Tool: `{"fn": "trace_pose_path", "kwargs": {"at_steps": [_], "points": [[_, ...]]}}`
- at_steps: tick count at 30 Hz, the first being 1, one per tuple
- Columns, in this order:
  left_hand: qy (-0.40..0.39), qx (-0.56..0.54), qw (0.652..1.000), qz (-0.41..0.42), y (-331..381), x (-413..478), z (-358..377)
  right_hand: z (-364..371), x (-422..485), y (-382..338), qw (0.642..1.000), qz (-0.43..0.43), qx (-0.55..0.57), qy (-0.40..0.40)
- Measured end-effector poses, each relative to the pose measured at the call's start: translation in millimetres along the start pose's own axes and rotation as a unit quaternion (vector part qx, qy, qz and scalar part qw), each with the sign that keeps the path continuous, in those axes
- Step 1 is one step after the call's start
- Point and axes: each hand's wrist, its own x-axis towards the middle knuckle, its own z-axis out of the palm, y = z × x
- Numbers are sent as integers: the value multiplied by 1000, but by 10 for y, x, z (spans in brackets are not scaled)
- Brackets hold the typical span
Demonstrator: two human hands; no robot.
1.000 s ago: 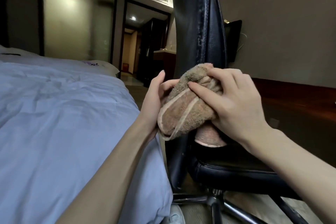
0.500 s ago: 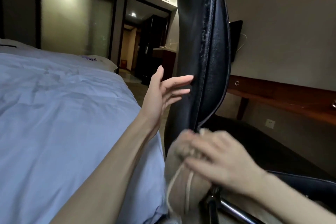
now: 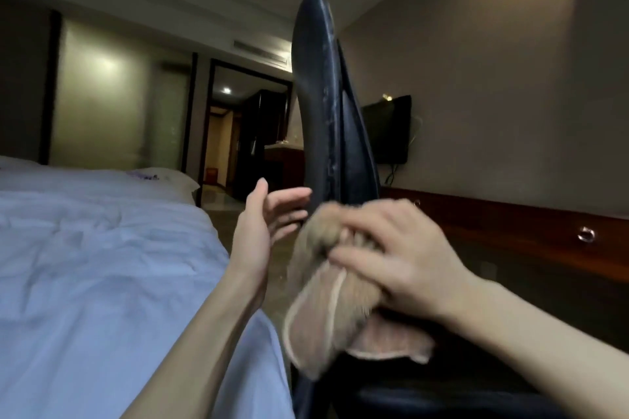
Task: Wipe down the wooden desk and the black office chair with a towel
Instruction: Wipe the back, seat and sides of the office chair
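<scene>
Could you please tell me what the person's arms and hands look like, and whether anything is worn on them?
Both are bare. The left hand and right hand have no gloves, and no ring shows, though the right fingers are blurred. The left forearm and right forearm show no sleeve, watch or bracelet as far as the picture reaches.

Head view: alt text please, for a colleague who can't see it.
The right hand holds a bunched tan towel against the lower backrest of the black office chair, seen edge-on. The left hand, fingers straight, is beside the backrest's edge; a bed lies left, the wooden desk along the right wall.
</scene>
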Motion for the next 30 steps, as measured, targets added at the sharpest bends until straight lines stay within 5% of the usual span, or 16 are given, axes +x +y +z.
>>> {"fn": "trace_pose_path", "kwargs": {"at_steps": [3,6,8,10,13,17,22,24,27,30], "points": [[-3,4,999,54,534,264,172,-201,631,482,985,79,-74,132],[16,39,992,122,893,526,305,-325,1302,920,967,154,-101,179],[30,22,992,123,1045,650,335,-366,1686,1123,961,213,-78,157],[36,-13,993,114,1075,712,289,-283,1913,1183,970,237,-37,41],[8,-26,993,113,982,725,209,-46,1804,1084,972,213,-36,-92],[32,-18,999,24,845,671,161,126,1155,669,980,177,-22,-92],[164,108,980,8,599,632,106,418,322,56,984,0,-69,-166],[133,137,981,-16,510,651,33,422,225,31,977,-24,-81,-198],[67,104,989,-78,383,702,-56,329,376,240,987,-7,-100,-128],[71,79,993,-46,234,741,-89,185,789,582,990,25,-140,9]]}}
